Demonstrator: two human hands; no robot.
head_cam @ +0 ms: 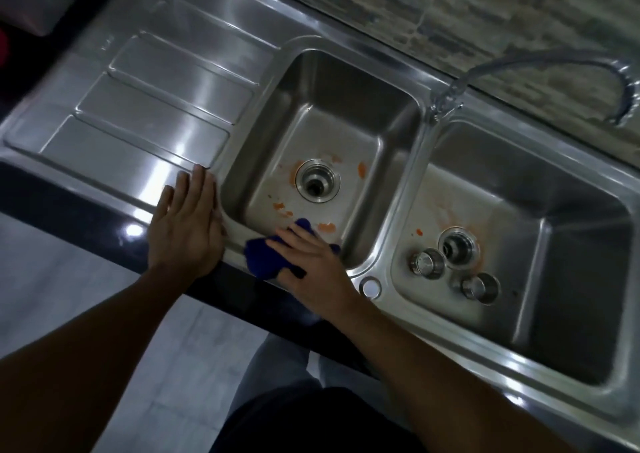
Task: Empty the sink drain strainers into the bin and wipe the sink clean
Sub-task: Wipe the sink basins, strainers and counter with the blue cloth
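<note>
Item 1. Right hand (311, 265): fingers nearly straight and close together, laid flat on top of a blue cloth (263, 255). The thumb's hold is not clear. Hand and cloth sit at the near rim of the left basin (329, 82), nearer the person than the left drain (317, 182).

Item 2. Blue cloth: bunched, draped over the basin's near rim, its far tip reaching onto the basin floor short of the left drain.

Item 3. Left hand (187, 224): fingers straight and slightly spread, palm down on the steel, near and to the left of the left drain, beside the basin's rim.

Item 4. Orange stains (362, 169): patches and smears scattered around the left drain, on its right, left and near sides. The drain opening holds no strainer.

Item 5. Two strainers (427, 262) (481, 288): metal cups, lying in the right basin (554, 193), right of the left drain and nearer the person. They sit close to the right drain (459, 246).

Item 6. Drainboard (156, 106): ribbed steel, left of the left drain.

Item 7. Faucet (540, 61): curved, far and to the right of the left drain, before a tiled wall (450, 9).
</note>
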